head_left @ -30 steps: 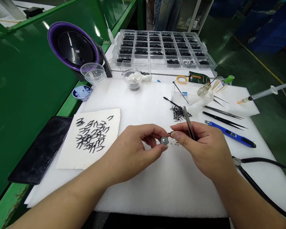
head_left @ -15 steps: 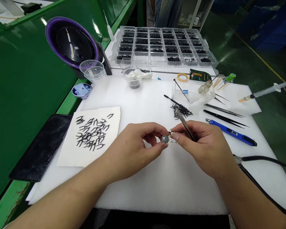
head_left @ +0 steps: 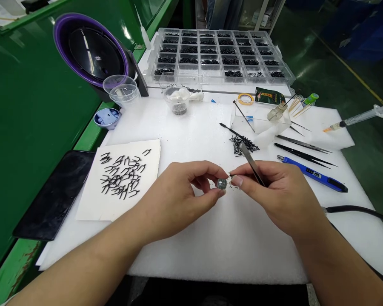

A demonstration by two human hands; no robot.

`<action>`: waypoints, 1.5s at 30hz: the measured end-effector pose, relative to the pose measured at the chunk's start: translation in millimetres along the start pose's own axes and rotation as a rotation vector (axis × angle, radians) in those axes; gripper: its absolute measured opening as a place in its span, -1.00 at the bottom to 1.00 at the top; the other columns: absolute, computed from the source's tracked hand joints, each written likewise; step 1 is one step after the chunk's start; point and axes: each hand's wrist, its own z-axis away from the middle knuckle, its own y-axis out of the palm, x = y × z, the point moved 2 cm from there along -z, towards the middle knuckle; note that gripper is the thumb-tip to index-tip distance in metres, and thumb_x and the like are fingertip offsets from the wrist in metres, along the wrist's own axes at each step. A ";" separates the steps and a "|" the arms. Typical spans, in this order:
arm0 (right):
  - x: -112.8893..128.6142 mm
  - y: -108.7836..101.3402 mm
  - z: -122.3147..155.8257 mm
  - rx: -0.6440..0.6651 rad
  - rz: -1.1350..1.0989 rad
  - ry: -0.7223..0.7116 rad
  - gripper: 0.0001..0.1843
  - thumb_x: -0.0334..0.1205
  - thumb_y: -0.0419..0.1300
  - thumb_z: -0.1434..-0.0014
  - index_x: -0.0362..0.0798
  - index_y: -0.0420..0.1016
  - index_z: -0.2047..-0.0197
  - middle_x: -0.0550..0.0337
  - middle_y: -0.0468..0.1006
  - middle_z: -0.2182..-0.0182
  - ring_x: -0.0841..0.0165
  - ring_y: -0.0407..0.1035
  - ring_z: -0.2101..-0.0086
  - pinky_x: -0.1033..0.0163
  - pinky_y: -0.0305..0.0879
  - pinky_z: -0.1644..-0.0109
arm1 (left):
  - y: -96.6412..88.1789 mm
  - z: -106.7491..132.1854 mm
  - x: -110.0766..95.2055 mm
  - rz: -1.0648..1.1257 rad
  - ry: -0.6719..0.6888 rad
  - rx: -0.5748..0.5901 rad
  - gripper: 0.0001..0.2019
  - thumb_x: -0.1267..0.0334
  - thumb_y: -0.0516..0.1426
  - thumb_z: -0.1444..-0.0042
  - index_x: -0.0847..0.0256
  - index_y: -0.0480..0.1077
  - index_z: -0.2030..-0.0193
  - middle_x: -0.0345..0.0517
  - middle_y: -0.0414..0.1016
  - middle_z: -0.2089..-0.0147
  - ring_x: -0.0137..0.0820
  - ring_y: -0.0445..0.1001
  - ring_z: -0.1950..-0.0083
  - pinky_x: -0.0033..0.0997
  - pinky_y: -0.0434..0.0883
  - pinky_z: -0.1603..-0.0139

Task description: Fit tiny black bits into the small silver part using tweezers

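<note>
Between thumb and fingers of my left hand is a small shiny grey ball. My right hand is closed round metal tweezers, whose tips point up and away. Its thumb and forefinger also pinch something tiny and dark, mostly hidden by the fingertips. Both hands are close together above the white foam work surface, with a narrow gap between their fingertips. Just beyond the right hand lies a heap of short black bent pieces. Dark crumbs are scattered under the fingers.
More black forked pieces lie on a cream card at left, beside a black tablet-like slab. A divided clear box stands at the back. To the right are a blue cutter-like tool, black tweezers, pliers and a syringe.
My right hand has shifted slightly right, widening the small gap between the fingertips. The tiny dark piece shows less now. The whole view has shifted a little.
</note>
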 end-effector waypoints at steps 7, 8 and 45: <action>7.5 1.4 7.7 -0.056 0.023 0.046 -0.90 -0.19 0.29 -0.12 -0.01 0.62 0.32 0.20 0.60 0.46 0.40 0.37 0.48 0.34 0.20 0.53 | 2.7 -0.8 2.9 -0.080 0.064 -0.053 -0.84 0.30 0.21 -0.14 0.13 0.56 0.14 -0.28 0.63 0.27 -0.50 0.50 0.32 -0.48 0.43 0.26; 8.2 2.1 8.3 -0.066 0.043 0.045 -0.91 -0.21 0.29 -0.11 -0.01 0.62 0.33 0.20 0.60 0.47 0.39 0.37 0.49 0.34 0.17 0.55 | 3.3 -1.0 3.7 -0.112 0.078 -0.073 -0.83 0.31 0.20 -0.14 0.14 0.56 0.13 -0.27 0.63 0.27 -0.49 0.51 0.32 -0.47 0.43 0.27; 9.6 7.1 11.3 0.020 0.267 -0.001 -0.85 -0.20 0.23 -0.10 0.02 0.52 0.49 0.29 0.46 0.62 0.48 0.14 0.65 0.35 0.06 0.64 | 8.8 0.5 8.9 -0.293 0.244 -0.132 -0.86 0.41 0.17 -0.08 0.16 0.48 0.22 -0.30 0.55 0.37 -0.50 0.47 0.39 -0.48 0.37 0.34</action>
